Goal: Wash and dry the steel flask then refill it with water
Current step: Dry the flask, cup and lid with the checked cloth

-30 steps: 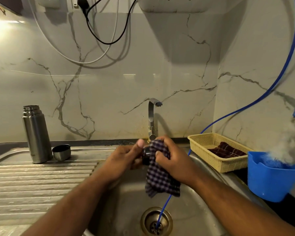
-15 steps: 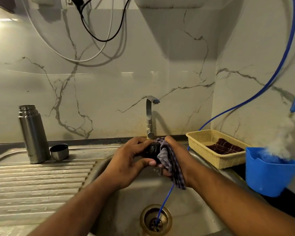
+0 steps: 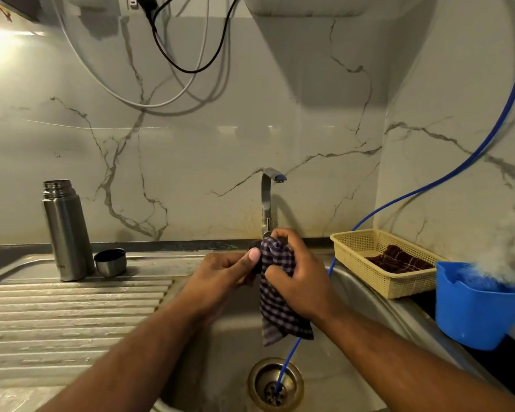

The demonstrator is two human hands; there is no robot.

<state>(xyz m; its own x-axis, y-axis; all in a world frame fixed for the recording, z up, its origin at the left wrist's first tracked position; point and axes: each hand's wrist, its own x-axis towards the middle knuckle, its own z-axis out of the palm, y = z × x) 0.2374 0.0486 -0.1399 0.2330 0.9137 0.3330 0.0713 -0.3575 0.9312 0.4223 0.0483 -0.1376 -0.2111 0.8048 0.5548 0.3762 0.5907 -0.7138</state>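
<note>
We have one view: a wide-angle camera on the person's head. It looks forward and down, close over the sink [image 3: 220, 361], facing the tap [image 3: 266, 200] and wall [image 3: 191, 159], spanning flask [image 3: 67, 233] at left to tub [image 3: 473, 316] at right.

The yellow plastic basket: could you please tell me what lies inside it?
A dark maroon patterned cloth lies in the yellow plastic basket; anything beneath it is hidden.

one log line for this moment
step: drying dark part | left hand: holds it | right hand: grips cloth round it | flask: upright, uncapped, on drainboard | cup: beside flask
</note>
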